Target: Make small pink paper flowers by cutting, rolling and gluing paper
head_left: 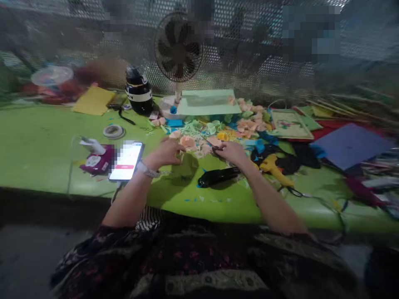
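My left hand [167,152], with a pale band on its wrist, hovers over the green table with fingers curled toward a pinch. What is between its fingertips, if anything, is too small to make out. Beside it lie peach paper pieces [187,142]. My right hand [232,153] is closed around dark-handled scissors [217,151], mostly covered by the fingers. A peach paper scrap [214,141] lies at their tip. A black stapler [218,177] rests on the table below my right hand. Green paper scraps [195,126] and a yellow paper piece [222,136] spread beyond both hands.
On the left are a lit phone [126,161], a tape roll [113,131] and a purple object [99,160]. A black bottle [139,93] and a fan [178,47] stand behind. To the right lie a yellow glue gun [276,170] with a cable and a purple sheet [352,145].
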The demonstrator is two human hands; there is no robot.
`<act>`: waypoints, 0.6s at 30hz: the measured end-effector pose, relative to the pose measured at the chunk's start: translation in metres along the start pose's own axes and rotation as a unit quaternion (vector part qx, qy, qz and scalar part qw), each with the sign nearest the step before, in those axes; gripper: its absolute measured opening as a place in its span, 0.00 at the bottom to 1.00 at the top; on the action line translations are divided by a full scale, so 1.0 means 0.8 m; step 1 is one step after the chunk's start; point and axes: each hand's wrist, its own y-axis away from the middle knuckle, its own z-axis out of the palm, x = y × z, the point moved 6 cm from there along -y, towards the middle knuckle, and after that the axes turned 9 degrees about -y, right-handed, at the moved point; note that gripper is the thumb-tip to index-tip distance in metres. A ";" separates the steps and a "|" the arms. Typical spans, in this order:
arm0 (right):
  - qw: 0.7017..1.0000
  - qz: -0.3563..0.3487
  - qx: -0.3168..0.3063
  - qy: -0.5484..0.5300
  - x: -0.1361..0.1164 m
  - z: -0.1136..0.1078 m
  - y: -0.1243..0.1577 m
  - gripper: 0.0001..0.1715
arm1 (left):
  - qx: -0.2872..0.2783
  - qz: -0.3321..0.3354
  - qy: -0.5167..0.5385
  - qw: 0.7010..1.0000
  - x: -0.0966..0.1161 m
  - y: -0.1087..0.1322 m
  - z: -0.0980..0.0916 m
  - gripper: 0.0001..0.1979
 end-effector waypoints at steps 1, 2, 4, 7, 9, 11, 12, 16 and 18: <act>1.000 -0.012 0.005 0.005 0.000 0.000 0.000 0.18 | -0.004 0.001 0.013 1.000 0.001 -0.004 0.006 0.18; 1.000 -0.022 0.009 0.008 0.000 0.000 0.001 0.18 | -0.006 0.001 0.027 1.000 0.001 -0.008 0.012 0.16; 0.999 -0.036 0.011 0.008 0.000 0.000 0.002 0.17 | -0.008 -0.003 0.059 0.998 0.001 -0.014 0.020 0.15; 0.999 -0.044 0.004 -0.008 -0.003 0.003 0.005 0.16 | 0.001 -0.015 0.111 0.994 -0.002 -0.018 0.026 0.13; 0.998 -0.044 -0.003 -0.034 -0.005 0.003 0.007 0.14 | 0.024 -0.010 0.141 0.990 -0.002 -0.017 0.023 0.11; 0.995 -0.038 -0.027 -0.092 -0.003 0.001 0.009 0.11 | 0.051 -0.007 0.178 0.983 -0.003 -0.017 0.019 0.10; 0.989 -0.034 -0.049 -0.134 0.000 -0.001 0.010 0.11 | 0.066 -0.009 0.201 0.977 -0.004 -0.016 0.017 0.09; 0.945 -0.041 -0.096 -0.310 0.024 -0.030 0.013 0.19 | 0.133 -0.032 0.299 0.944 -0.006 -0.014 0.009 0.10; 0.937 -0.045 -0.034 -0.346 0.045 -0.057 0.013 0.18 | 0.155 -0.038 0.338 0.928 -0.005 -0.014 0.007 0.11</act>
